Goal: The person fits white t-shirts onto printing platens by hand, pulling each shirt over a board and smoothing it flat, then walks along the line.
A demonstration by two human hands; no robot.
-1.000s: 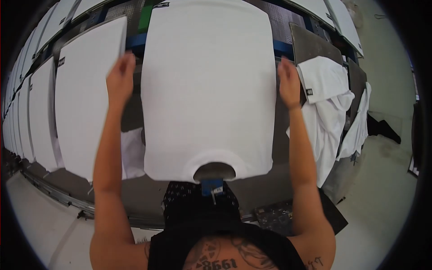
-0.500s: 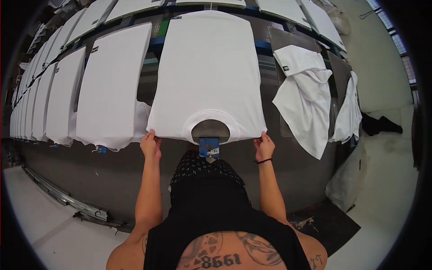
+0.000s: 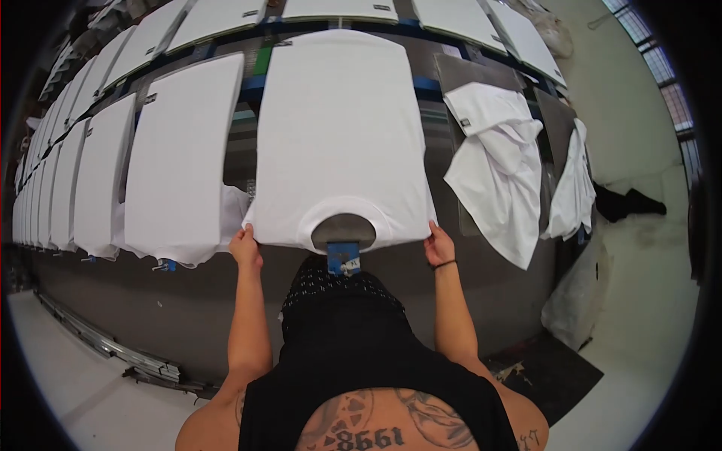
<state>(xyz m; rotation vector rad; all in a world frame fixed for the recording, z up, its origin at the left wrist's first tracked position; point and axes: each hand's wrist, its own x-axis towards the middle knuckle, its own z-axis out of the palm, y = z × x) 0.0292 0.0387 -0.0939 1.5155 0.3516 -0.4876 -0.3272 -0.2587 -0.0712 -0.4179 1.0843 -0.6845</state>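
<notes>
Taking the white shirt as my dial, 12 pointing away from me, I have my left hand between 7 and 8, fingertips pinched nearly closed on the shirt's near corner. My right hand, a dark band at its wrist, pinches the opposite corner between 4 and 5. At 6 a blue bracket juts out just under the collar, whose round opening bares a dark patch of board.

The white shirt itself lies straight ahead of me, drawn flat over its board, body smooth and matte, with soft folds only near the corners I hold. A small dark label sits at its 11.

At 9 another board wears a smooth white cover; at 3 a rumpled white garment hangs across a bare grey board. Farthest, past 12, runs another row of white-covered boards.
</notes>
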